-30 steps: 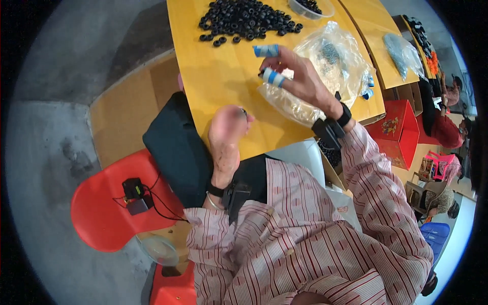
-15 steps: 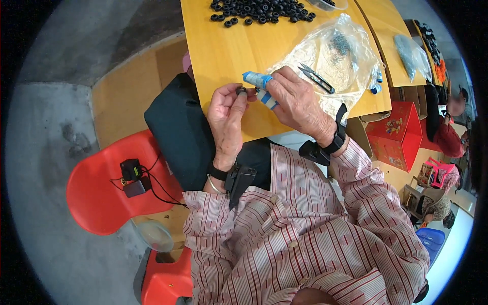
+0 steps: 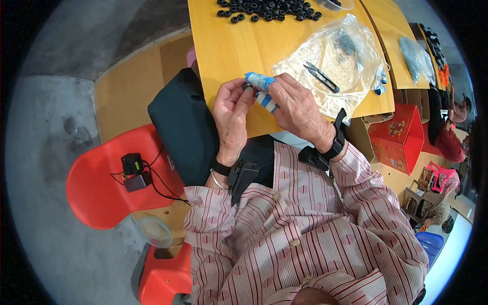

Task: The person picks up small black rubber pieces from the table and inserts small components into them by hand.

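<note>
Over the front edge of the yellow table [image 3: 223, 46], my two hands meet. My left hand [image 3: 231, 117] pinches a small round black piece [image 3: 247, 88], mostly covered by the fingers. Against it come the fingertips of my right hand [image 3: 301, 109], two of them wrapped in blue and white tape. Those fingers are pressed together, and whatever lies between them is too small to make out. Just beyond my right hand, black-handled thread snips [image 3: 322, 78] lie on a clear plastic bag [image 3: 305, 53] with tiny dark bits [image 3: 346, 43] in it.
Many black ring-like pieces [image 3: 269, 9] are heaped at the table's far side, near a clear tub [image 3: 339, 4]. A red box [image 3: 399, 134] stands to the right. At left, a red chair [image 3: 101, 193] carries a small black device [image 3: 132, 165] with cables. People sit far right.
My right hand's taped fingertips have come closer to the left fingers, covering more of the black piece. The view has shifted slightly.
</note>
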{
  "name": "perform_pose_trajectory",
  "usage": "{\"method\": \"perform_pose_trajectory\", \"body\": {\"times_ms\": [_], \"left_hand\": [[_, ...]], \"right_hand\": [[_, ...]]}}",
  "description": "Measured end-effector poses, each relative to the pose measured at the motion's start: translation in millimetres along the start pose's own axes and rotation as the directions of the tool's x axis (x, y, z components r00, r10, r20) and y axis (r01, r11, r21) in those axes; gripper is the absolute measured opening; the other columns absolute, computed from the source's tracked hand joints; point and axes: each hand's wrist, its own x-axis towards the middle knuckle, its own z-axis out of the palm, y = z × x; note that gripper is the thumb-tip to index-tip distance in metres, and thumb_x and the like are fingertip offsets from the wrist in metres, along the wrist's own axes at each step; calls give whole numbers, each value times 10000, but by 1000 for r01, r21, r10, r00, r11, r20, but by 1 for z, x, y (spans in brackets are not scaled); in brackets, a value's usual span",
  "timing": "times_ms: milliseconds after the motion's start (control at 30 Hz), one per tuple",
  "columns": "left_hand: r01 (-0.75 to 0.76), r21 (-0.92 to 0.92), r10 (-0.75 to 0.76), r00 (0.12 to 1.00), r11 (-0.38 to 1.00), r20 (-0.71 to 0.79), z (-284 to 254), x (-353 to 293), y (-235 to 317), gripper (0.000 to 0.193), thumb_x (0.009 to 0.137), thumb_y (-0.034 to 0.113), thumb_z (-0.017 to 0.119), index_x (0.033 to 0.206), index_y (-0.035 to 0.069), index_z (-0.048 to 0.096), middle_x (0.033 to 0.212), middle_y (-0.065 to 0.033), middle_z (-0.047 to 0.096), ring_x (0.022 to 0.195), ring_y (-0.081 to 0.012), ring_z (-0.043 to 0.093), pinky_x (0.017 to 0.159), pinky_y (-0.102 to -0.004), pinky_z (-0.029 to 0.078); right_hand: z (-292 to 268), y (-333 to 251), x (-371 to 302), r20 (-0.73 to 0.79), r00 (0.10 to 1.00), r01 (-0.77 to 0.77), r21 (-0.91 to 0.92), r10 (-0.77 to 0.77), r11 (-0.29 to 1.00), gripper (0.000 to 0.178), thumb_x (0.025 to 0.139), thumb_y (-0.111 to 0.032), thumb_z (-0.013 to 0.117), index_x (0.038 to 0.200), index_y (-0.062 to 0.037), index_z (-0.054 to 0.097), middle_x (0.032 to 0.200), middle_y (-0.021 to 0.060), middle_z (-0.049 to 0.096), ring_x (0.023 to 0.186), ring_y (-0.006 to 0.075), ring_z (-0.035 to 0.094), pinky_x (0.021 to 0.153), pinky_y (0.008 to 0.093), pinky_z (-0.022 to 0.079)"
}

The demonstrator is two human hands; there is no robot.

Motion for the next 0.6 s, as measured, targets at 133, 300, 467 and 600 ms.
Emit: {"method": "perform_pose_trajectory", "body": {"times_ms": [133,300,467,600], "left_hand": [[-31,43,29,999,999,36,-6,0,-6,217,907,-2,552,1121,-10,515,1014,-70,610,871,-106,586,801,-234,479],[-71,39,72,997,997,-8,-1,0,-2,193,899,-32,556,1087,-8,525,914,-53,615,813,-91,582,756,-215,477],[-86,60,85,996,994,26,-8,1,-2,214,899,-24,549,1110,-13,519,984,-76,603,876,-114,586,780,-229,480],[-88,-17,89,994,996,66,-6,0,1,221,898,-8,558,1116,-12,521,996,-98,602,885,-133,595,797,-254,493]], "right_hand": [[1,-3,-3,24,1000,-11,83,9,996,392,659,73,587,1039,13,512,813,133,542,788,314,556,668,384,508],[1,-8,-3,23,996,-94,177,91,980,410,688,72,604,1083,-4,522,852,144,575,806,321,583,689,380,509],[7,-10,-3,14,981,-187,286,191,940,448,760,32,629,1190,-46,528,932,122,628,850,275,627,730,340,525],[3,-6,-7,116,899,-401,606,422,687,424,871,-70,616,1279,-59,498,1065,60,654,1001,143,616,782,292,523]]}}
